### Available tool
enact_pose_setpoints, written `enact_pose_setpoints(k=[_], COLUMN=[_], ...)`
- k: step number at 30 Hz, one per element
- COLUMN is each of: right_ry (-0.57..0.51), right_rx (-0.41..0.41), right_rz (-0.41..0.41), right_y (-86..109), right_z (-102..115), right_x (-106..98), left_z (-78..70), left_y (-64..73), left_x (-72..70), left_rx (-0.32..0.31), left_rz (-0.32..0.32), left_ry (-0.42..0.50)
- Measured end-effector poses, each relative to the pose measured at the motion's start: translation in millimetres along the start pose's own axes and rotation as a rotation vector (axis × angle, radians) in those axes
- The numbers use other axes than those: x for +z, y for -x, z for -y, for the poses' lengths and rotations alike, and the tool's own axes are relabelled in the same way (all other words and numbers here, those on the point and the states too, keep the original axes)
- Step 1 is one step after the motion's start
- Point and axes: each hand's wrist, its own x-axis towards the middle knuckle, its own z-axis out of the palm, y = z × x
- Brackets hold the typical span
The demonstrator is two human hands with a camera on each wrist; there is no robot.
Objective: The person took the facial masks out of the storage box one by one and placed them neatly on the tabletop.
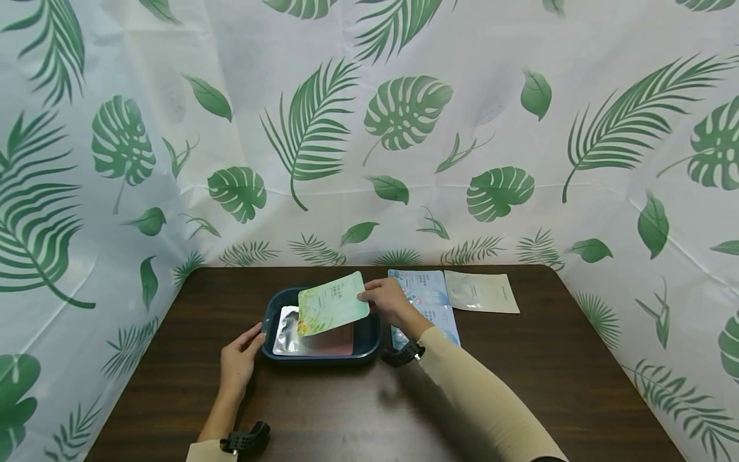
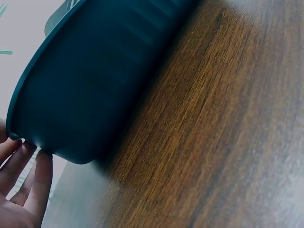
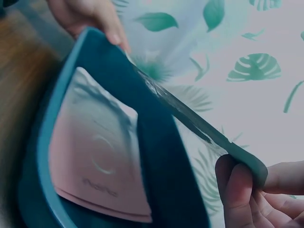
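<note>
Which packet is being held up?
The green packet, pinched by the right hand above the tray; the others lie in the tray or on the table.

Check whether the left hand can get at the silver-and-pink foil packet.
Likely yes: the left hand touches the dark blue plastic tray, near the uncovered silver end of the foil packet; the pale green rectangular packet overhangs only part.
</note>
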Motion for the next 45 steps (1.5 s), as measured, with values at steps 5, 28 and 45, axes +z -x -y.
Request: enact_pose_setpoints(k=[5,28,45], right_ry=[0.001,-0.117,-0.086], right_rx=[-0.007,-0.041,0.022], right_rz=[-0.005,-0.036,-0.109], right_y=[-1.3,4.6,28.6], right_z=[8,23,-2], right_x=[-20,-92,-155], left_z=[-0.2,-0.1,0.7], left_y=[-0.2,-0.1,-1.0], left_x=[2.0,-0.1,-0.2], left_rx=[0.004,-0.012,-0.013], left_rz=[0.006,0.017,0.032], left_ry=[0.018,0.023,0.033])
